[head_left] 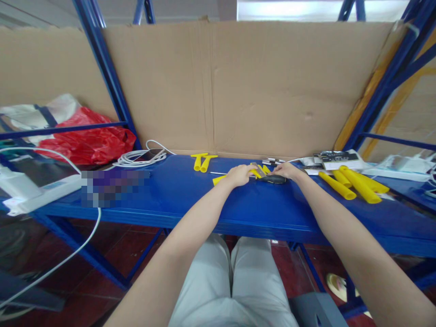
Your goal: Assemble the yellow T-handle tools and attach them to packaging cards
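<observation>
My left hand [241,176] is closed on a yellow plastic piece with a grey metal plate [260,170], which looks like a scraper head. My right hand [285,171] reaches in from the other side with its fingers pinched together near small yellow parts; what they hold is too small to make out. In front of the fingers lies a screwdriver with a black handle [273,179], its thin shaft seeming to run left behind my left hand. A yellow tapered piece [219,180] shows just left of that hand, partly hidden by it.
Two yellow T-shaped pieces [203,162] lie near the cardboard back wall [265,91]. Several yellow tapered tubes [360,184] and printed packets [342,160] are on the right of the blue table [190,200]. Leftward are a coiled white cable [139,159], a power strip [51,193] and a red bag [91,138].
</observation>
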### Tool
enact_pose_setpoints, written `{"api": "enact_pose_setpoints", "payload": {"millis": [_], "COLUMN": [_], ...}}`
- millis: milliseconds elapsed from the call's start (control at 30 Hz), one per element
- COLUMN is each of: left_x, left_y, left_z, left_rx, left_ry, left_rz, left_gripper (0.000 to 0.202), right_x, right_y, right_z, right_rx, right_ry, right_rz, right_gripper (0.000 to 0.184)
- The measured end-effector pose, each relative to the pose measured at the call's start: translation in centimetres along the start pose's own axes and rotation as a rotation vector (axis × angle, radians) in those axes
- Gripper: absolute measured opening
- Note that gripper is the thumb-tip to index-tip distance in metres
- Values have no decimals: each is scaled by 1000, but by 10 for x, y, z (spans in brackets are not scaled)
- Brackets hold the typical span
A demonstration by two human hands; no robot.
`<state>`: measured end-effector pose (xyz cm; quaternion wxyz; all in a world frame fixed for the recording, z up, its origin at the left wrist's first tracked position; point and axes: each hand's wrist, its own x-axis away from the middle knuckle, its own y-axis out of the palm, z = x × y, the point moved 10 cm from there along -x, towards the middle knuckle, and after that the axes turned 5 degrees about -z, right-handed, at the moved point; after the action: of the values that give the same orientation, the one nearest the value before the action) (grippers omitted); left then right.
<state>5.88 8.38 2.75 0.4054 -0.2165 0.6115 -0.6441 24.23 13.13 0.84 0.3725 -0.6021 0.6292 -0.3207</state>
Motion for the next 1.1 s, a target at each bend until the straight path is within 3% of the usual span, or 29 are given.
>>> {"api": "enact_pose_setpoints", "payload": {"millis": [433,600,733,900,967,1100], "left_x": [1,1,1,1,1,1], "left_y": [0,0,-2,-3,-2,-1], "left_z": [2,1,3,3,3,2], "left_rx": [13,22,42,40,33,27], "left_ry": [2,2,17,25,24,25], "left_rz": [-10,-9,-2,1,-1,-8], "left_gripper": [41,41,42,43,43,42], "right_x": [2,11,20,40,45,47], "right_y": [-6,-19,-47,-77,-75,-51], "right_z": [-6,-10,-10,0,4,7], "right_rx": [281,259,76,-227,-415,-811], "right_ry": [51,55,20,105,148,245], "right_rz": [44,148,368,648,654,529], "right_gripper": [17,19,13,12,15,17]}}
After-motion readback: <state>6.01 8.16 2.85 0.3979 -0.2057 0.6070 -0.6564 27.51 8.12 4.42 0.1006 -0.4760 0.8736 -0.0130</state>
